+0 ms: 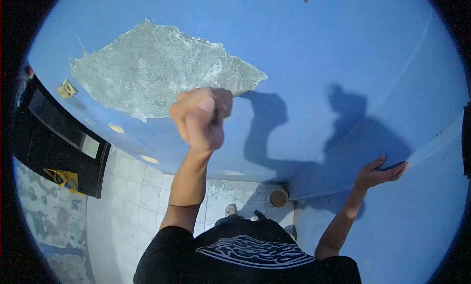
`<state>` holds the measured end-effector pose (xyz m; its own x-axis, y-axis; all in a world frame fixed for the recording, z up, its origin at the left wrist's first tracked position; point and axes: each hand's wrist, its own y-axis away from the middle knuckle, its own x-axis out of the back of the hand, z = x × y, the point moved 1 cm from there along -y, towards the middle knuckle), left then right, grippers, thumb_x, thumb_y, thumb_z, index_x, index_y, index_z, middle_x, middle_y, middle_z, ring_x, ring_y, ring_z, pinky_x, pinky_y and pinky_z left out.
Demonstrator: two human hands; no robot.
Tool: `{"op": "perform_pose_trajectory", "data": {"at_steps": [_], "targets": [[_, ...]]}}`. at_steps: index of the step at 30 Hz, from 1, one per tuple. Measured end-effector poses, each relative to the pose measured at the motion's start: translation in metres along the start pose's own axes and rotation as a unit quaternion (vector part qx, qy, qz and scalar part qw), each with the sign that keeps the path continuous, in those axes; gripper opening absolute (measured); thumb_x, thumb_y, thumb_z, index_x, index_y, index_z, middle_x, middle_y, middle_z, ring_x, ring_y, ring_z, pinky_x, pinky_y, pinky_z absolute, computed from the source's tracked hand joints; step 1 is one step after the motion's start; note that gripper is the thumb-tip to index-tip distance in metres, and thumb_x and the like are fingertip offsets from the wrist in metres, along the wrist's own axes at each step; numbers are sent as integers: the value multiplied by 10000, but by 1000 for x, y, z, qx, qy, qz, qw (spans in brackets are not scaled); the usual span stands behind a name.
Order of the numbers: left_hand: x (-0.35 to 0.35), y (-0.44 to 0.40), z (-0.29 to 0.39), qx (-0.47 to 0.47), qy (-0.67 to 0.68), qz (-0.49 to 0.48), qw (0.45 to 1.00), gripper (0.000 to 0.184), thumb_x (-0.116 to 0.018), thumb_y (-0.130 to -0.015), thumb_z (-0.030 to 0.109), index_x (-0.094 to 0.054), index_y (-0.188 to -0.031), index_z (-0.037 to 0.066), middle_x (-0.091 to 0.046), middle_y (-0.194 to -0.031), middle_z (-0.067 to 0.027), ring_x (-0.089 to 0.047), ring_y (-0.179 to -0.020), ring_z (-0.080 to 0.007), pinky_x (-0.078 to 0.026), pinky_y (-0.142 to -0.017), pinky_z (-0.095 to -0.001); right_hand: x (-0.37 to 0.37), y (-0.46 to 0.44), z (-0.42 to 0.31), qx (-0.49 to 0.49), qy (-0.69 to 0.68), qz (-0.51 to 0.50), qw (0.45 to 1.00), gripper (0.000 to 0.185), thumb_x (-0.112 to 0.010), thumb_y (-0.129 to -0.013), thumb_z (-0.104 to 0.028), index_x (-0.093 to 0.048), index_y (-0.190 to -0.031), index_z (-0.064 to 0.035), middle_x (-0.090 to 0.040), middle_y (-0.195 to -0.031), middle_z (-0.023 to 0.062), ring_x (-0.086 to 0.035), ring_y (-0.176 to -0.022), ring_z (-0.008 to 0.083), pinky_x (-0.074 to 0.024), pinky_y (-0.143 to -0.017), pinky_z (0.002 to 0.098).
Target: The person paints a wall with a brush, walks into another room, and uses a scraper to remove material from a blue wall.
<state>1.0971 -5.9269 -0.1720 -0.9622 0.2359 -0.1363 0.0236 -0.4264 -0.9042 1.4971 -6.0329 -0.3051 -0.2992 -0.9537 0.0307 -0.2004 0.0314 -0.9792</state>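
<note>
My left hand point(200, 118) is raised before the blue wall point(314, 43), its fingers closed in a fist. It is at the lower edge of a large grey patch point(147, 68) of bare, rough plaster with a ragged, peeling border. A thin edge shows just beyond the knuckles, but what the fist holds, if anything, is hidden. Off to the right, my right hand point(381, 174) is at the adjoining blue wall, with fingers stretched out and thumb apart. Nothing can be made out in it.
A round bucket point(278, 198) stands on the white tiled floor point(135, 186) by the wall's foot. At left are a dark door point(54, 137), a yellow bag point(66, 180) and a mottled wall point(51, 210). A tan piece point(67, 89) sits on the blue wall. My shadow falls across it.
</note>
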Motion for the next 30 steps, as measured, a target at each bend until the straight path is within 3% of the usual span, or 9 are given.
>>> {"op": "perform_pose_trajectory", "data": {"at_steps": [3, 5, 6, 8, 13, 15, 21, 27, 30], "targets": [[5, -13, 33, -44, 165, 5, 985, 321, -370, -867, 219, -353, -593, 54, -338, -475, -41, -268, -378, -132, -250, -387, -318, -4, 2, 5, 7, -67, 26, 997, 641, -528, -964, -316, -264, -1424, 45, -272, -1418, 285, -329, -1306, 447, -354, -1022, 551], [4, -24, 59, -36, 118, -41, 992, 356, -382, -898, 325, -345, -619, 107, -267, -471, -5, -194, -394, -135, -198, -393, -313, -4, 3, 6, 12, -45, 20, 999, 642, -536, -961, -315, -273, -1420, 49, -288, -1414, 284, -337, -1303, 445, -352, -1021, 552], [9, -21, 39, -86, 212, -53, 972, 340, -355, -894, 222, -348, -601, 50, -334, -475, -41, -256, -385, -134, -227, -396, -313, -3, 3, 7, 18, -15, 17, 1000, 644, -545, -957, -315, -282, -1415, 54, -304, -1410, 284, -345, -1299, 443, -350, -1019, 553], [7, -6, -4, -44, -62, 76, 994, 391, -406, -877, 244, -305, -550, 54, -349, -476, -58, -292, -397, -135, -236, -399, -294, 1, 2, 8, 39, 7, 8, 999, 634, -521, -967, -303, -254, -1430, 37, -289, -1411, 274, -346, -1298, 430, -397, -976, 545], [-1, -14, 22, 23, 100, 10, 995, 402, -421, -863, 249, -266, -532, 82, -298, -478, -39, -242, -423, -125, -202, -408, -296, -3, 2, 11, 20, 16, 0, 1000, 616, -504, -974, -274, -231, -1442, 19, -290, -1400, 265, -355, -1293, 417, -437, -939, 542], [-3, -28, 52, -28, 141, -2, 990, 396, -414, -863, 239, -261, -532, 85, -280, -481, -33, -221, -425, -122, -189, -411, -303, -3, 0, 9, 46, -39, 43, 997, 631, -580, -943, -286, -314, -1396, 62, -343, -1400, 287, -371, -1286, 432, -335, -1038, 545], [-6, 6, -21, 70, 29, 34, 997, 346, -406, -825, 163, -251, -530, 69, -283, -447, -53, -258, -381, -144, -232, -374, -315, -1, 0, 7, 33, -29, 27, 999, 638, -578, -944, -290, -308, -1400, 67, -321, -1411, 290, -355, -1292, 439, -336, -1043, 529], [27, -14, 52, -92, 208, 0, 974, 353, -343, -867, 273, -343, -572, 79, -291, -442, -33, -234, -365, -144, -224, -372, -320, 0, 1, 5, 3, -29, 13, 999, 639, -584, -940, -264, -294, -1407, 63, -321, -1403, 286, -356, -1287, 441, -344, -1030, 541], [12, 9, -14, -16, 29, 76, 997, 401, -373, -859, 254, -330, -515, 51, -334, -453, -68, -286, -369, -159, -266, -382, -315, 0, -2, 1, 29, -18, 6, 999, 625, -505, -972, -304, -234, -1442, 6, -302, -1378, 253, -369, -1287, 396, -459, -939, 506]]}}
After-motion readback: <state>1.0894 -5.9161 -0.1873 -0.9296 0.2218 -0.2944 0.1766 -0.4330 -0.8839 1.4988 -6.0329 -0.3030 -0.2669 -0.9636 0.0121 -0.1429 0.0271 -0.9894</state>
